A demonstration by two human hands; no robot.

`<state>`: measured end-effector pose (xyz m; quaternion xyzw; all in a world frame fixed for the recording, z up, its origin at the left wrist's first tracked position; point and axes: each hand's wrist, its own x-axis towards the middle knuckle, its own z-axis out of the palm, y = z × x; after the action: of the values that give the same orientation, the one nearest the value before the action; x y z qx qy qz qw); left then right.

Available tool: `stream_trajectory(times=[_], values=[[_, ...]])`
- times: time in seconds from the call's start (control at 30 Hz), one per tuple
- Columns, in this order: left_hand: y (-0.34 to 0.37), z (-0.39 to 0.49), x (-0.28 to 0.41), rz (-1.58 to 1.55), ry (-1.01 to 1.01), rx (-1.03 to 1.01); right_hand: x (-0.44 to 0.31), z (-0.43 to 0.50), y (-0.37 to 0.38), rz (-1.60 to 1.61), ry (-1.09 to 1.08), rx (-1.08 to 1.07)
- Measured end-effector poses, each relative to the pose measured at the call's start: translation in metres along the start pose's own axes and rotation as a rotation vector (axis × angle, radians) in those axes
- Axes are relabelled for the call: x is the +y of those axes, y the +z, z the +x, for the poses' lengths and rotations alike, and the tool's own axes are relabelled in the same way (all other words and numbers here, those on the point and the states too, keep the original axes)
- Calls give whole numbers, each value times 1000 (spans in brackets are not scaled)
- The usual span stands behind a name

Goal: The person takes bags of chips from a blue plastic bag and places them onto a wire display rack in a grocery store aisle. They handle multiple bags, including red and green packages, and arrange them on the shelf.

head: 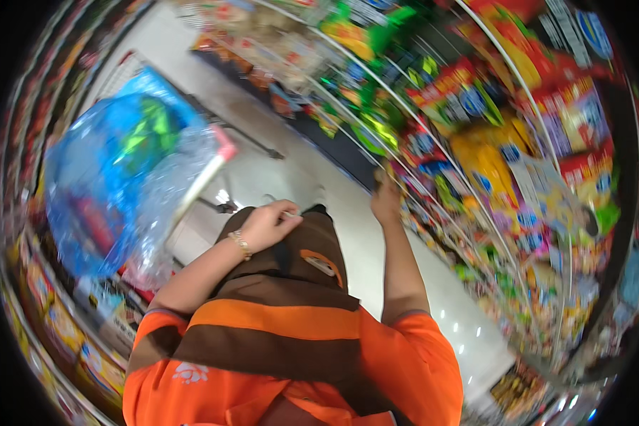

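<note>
My left hand (pixel 269 224), with a beaded bracelet (pixel 240 245) at its wrist, is held before my brown apron (pixel 298 242). Its fingers are curled, and a small pale spot shows by the fingertips, too small to name. My right hand (pixel 386 196) reaches to the edge of a white wire rack (pixel 431 136) on the right. Blur hides whether its fingers grip the wire or a package there. Bagged snacks fill the rack, among them yellow packages (pixel 482 165) and a red-topped bag (pixel 452 93).
To the left stands a shopping cart (pixel 189 199), with a blue plastic bag (pixel 93 175) and clear plastic wrap (pixel 162 197) on it. Shelves with packaged goods (pixel 66 325) line the far left. Between the two sides runs a pale, glossy floor (pixel 365 255).
</note>
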<state>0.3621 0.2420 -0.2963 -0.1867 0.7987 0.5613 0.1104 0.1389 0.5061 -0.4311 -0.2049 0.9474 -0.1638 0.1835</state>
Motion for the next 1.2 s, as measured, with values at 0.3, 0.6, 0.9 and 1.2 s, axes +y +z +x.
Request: stream_trajectory(times=[0.3, 0.6, 0.9, 1.2], values=[[-73, -54, 72, 16, 441, 597, -30, 88, 15, 73, -80, -146], [-215, -158, -27, 262, -297, 1395, -24, 186, -43, 71, 29, 26], [-304, -75, -136, 546, -356, 960, 18, 247, -36, 103, 68, 205], [-327, -52, -180, 753, -642, 591, 29, 218, -33, 254, 58, 200]])
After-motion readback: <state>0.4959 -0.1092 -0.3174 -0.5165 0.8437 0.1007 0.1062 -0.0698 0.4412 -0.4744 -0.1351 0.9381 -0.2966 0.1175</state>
